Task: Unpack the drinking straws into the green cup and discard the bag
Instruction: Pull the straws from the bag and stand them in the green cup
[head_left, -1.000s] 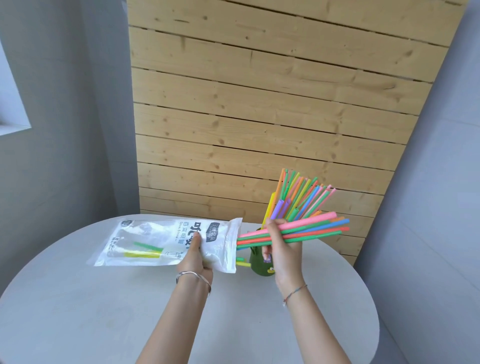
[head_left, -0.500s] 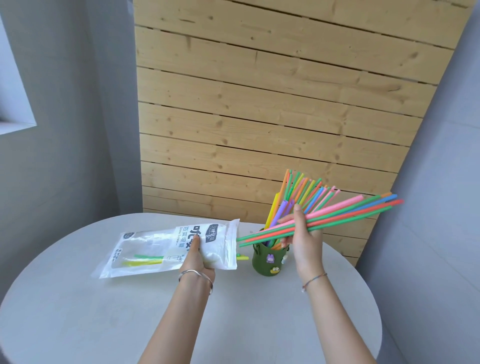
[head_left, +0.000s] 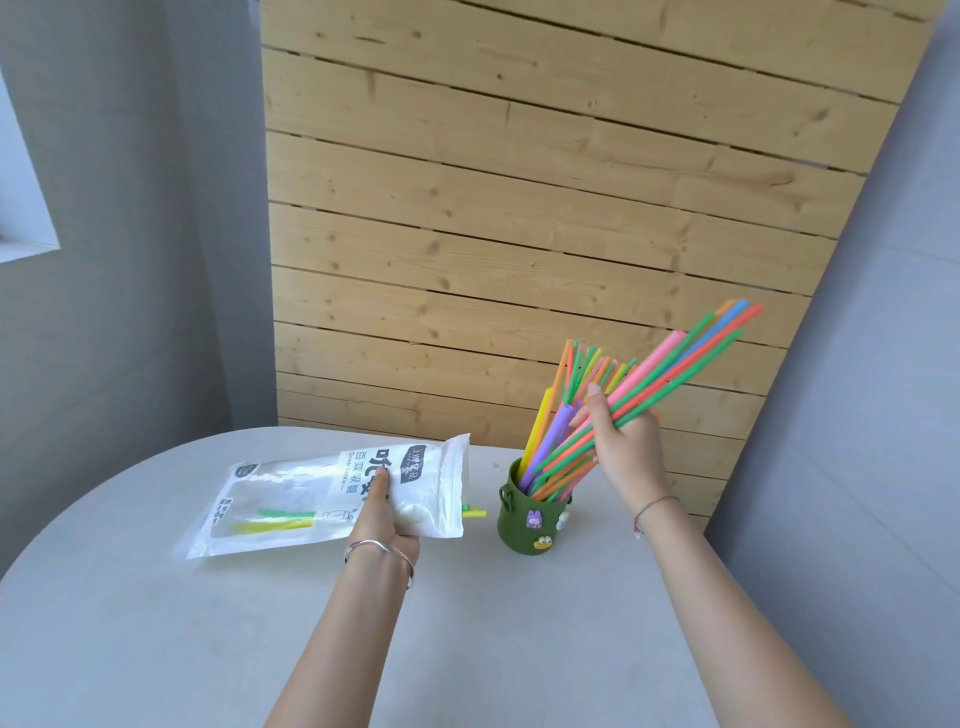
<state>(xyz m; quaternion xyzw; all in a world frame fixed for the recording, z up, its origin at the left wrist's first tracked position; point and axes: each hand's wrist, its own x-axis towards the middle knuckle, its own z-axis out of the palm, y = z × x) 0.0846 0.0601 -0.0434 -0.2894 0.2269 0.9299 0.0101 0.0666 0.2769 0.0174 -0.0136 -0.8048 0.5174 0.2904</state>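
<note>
- Neon plastic, the held bundle of straws slants from lower left to upper right; its lower ends dip inside the mouth of the green cup while the upper ends stand high above and to the right.
- Clenched around that bundle near its lower third, the right hand sits above and just right of the cup rim, so it is by far the nearer hand to the cup.
- Judging from this, the coming move turns on that slant: the long axis needs tipping toward upright, about the ends already in the cup, before the fingers let go; otherwise the straws could lever out over the right side.
- Other straws already stand in the cup, fanned and leaning right, crowding the mouth the new ones must enter.
- Dark green with small stuck-on figures, the cup stands on the round grey table toward its far edge, right of centre.
- Left of the cup, the clear-and-white straw bag lies nearly flat on the table, long axis left to right, its opening facing the cup.
- Pinching the bag near that opening, the left hand grips it with the thumb on top.
- A few leftover straws, green and yellow, lie inside the bag, and tips poke out of the opening toward the cup, so unpacking seems unfinished.
</note>
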